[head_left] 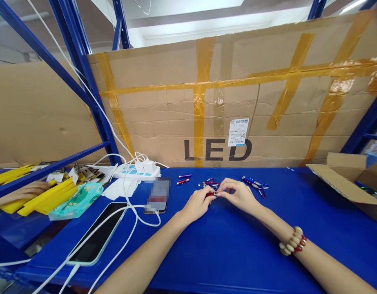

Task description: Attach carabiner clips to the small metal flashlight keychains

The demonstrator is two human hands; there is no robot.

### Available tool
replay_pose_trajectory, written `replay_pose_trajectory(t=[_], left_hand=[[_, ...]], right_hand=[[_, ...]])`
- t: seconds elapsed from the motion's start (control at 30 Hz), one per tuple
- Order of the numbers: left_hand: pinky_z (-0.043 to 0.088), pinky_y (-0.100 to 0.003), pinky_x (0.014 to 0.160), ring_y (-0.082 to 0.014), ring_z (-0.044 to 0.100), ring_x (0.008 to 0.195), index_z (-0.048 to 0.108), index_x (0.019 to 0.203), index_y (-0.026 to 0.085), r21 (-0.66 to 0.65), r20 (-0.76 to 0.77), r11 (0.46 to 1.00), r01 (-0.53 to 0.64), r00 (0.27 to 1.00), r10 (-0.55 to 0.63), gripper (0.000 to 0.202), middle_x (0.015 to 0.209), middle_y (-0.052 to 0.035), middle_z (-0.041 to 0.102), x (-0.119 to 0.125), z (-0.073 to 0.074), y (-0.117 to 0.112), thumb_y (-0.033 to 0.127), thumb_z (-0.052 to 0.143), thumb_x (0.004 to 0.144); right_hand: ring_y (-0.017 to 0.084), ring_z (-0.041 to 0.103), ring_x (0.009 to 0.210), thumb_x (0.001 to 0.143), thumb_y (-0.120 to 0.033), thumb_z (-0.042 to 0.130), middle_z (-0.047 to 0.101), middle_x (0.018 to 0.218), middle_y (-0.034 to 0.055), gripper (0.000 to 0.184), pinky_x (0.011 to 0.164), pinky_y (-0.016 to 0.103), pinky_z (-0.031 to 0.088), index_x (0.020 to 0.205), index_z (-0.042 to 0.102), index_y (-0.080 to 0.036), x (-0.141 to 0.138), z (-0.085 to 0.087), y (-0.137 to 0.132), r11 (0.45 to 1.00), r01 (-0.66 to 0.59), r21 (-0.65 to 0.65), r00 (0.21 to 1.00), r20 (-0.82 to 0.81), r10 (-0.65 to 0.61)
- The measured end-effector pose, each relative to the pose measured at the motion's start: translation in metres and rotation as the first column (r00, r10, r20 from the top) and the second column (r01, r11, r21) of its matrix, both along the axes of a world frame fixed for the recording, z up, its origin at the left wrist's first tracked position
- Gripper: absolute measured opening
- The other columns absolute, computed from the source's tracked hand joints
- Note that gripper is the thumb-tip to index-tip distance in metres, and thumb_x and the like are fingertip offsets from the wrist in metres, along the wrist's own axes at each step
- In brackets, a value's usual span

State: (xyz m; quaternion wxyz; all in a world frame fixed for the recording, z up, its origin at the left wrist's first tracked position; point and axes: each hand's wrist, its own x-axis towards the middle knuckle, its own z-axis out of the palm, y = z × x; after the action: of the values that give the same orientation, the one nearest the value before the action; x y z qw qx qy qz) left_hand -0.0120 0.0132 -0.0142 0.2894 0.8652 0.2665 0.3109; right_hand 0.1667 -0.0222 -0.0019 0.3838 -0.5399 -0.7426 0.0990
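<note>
My left hand (pixel 198 203) and my right hand (pixel 237 194) meet at the middle of the blue table (pixel 231 245). Both pinch a small red cylinder (pixel 210 194), which looks like a tiny keychain flashlight, between their fingertips. Just beyond the hands lie several small metal parts and another red piece (pixel 210 183). A purple mini flashlight (pixel 185 176) and a red one (pixel 182 181) lie to the left. A few blue ones with clips (pixel 254 185) lie to the right. A bead bracelet (pixel 293 241) sits on my right wrist.
A phone (pixel 98 238) on a white cable lies front left, a second phone (pixel 157 200) behind it, near a white power strip (pixel 136 171). A tissue pack (pixel 79 201) and yellow strips (pixel 44 198) sit left, where another person's hand (pixel 29 190) rests. An open carton (pixel 350 183) stands right; a taped "LED" cardboard sheet (pixel 237 102) behind.
</note>
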Motion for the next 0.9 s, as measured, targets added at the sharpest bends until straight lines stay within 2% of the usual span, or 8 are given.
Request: replay_pose_trajectory(t=[0.13, 0.23, 0.33, 0.47, 0.63, 0.77, 0.9], left_hand=[[0.039, -0.021, 0.066, -0.0120, 0.054, 0.071, 0.051, 0.088, 0.019, 0.039, -0.031, 0.998, -0.049, 0.998, 0.050, 0.012, 0.077, 0.0007, 0.059, 0.000, 0.002, -0.003, 0.024, 0.041, 0.085], [0.040, -0.022, 0.069, -0.0136, 0.056, 0.078, 0.050, 0.088, 0.020, 0.071, -0.035, 0.995, -0.067, 0.997, 0.069, 0.010, 0.085, -0.0002, 0.060, 0.000, 0.001, -0.004, 0.024, 0.042, 0.085], [0.040, -0.023, 0.072, -0.0143, 0.056, 0.082, 0.049, 0.087, 0.020, 0.100, -0.018, 0.992, -0.074, 0.997, 0.076, 0.009, 0.090, -0.0010, 0.060, 0.000, -0.001, -0.004, 0.024, 0.041, 0.085], [0.040, -0.023, 0.073, -0.0139, 0.056, 0.083, 0.048, 0.083, 0.019, 0.131, 0.007, 0.989, -0.067, 0.998, 0.066, 0.007, 0.091, -0.0011, 0.060, 0.000, 0.000, -0.003, 0.022, 0.042, 0.085], [0.041, -0.022, 0.070, -0.0128, 0.055, 0.076, 0.049, 0.078, 0.017, 0.090, 0.047, 0.990, -0.106, 0.994, 0.102, 0.008, 0.082, -0.0004, 0.060, 0.003, 0.000, -0.001, 0.023, 0.045, 0.083], [0.043, -0.022, 0.070, -0.0113, 0.056, 0.074, 0.049, 0.090, 0.019, -0.054, 0.153, 0.997, -0.058, 0.986, 0.066, 0.011, 0.084, 0.0003, 0.062, 0.007, -0.003, 0.000, 0.026, 0.046, 0.083], [0.044, -0.021, 0.068, -0.0116, 0.057, 0.074, 0.052, 0.096, 0.019, -0.055, 0.140, 0.997, -0.060, 0.988, 0.067, 0.016, 0.084, -0.0005, 0.061, 0.008, -0.005, 0.000, 0.026, 0.044, 0.084]], right_hand=[[0.010, 0.051, 0.059, 0.073, -0.041, 0.058, 0.061, 0.078, 0.0025, 0.023, 0.056, 0.024, 0.038, 0.068, 0.066, -0.020, -0.003, 0.002, 0.000, 1.000, -0.010, 0.007, 0.999, -0.050, 0.010], [0.011, 0.050, 0.059, 0.070, -0.041, 0.059, 0.060, 0.076, 0.0034, 0.024, 0.056, 0.024, 0.037, 0.066, 0.065, -0.018, -0.005, 0.002, 0.000, 0.999, 0.019, -0.037, 0.996, -0.089, -0.022], [0.010, 0.045, 0.052, 0.067, -0.044, 0.059, 0.059, 0.069, 0.0042, 0.030, 0.050, 0.024, 0.034, 0.068, 0.065, -0.015, -0.007, 0.002, 0.001, 0.983, 0.027, -0.181, 0.981, -0.182, -0.060], [0.008, 0.039, 0.044, 0.063, -0.051, 0.060, 0.056, 0.057, 0.0028, 0.040, 0.045, 0.022, 0.029, 0.069, 0.064, -0.011, -0.010, 0.003, 0.001, 0.942, -0.037, -0.334, 0.947, -0.313, -0.073], [0.007, 0.039, 0.044, 0.058, -0.053, 0.063, 0.052, 0.050, 0.0008, 0.045, 0.046, 0.022, 0.031, 0.071, 0.066, -0.010, -0.010, 0.008, -0.002, 0.929, -0.058, -0.365, 0.912, -0.399, -0.100], [0.007, 0.039, 0.045, 0.061, -0.054, 0.062, 0.050, 0.049, -0.0002, 0.043, 0.046, 0.021, 0.031, 0.069, 0.065, -0.011, -0.008, 0.012, -0.003, 0.942, -0.063, -0.329, 0.914, -0.399, -0.078], [0.006, 0.040, 0.043, 0.063, -0.054, 0.061, 0.054, 0.055, 0.0017, 0.043, 0.044, 0.021, 0.031, 0.066, 0.065, -0.011, -0.005, 0.013, -0.002, 0.951, -0.087, -0.297, 0.928, -0.371, -0.031]])
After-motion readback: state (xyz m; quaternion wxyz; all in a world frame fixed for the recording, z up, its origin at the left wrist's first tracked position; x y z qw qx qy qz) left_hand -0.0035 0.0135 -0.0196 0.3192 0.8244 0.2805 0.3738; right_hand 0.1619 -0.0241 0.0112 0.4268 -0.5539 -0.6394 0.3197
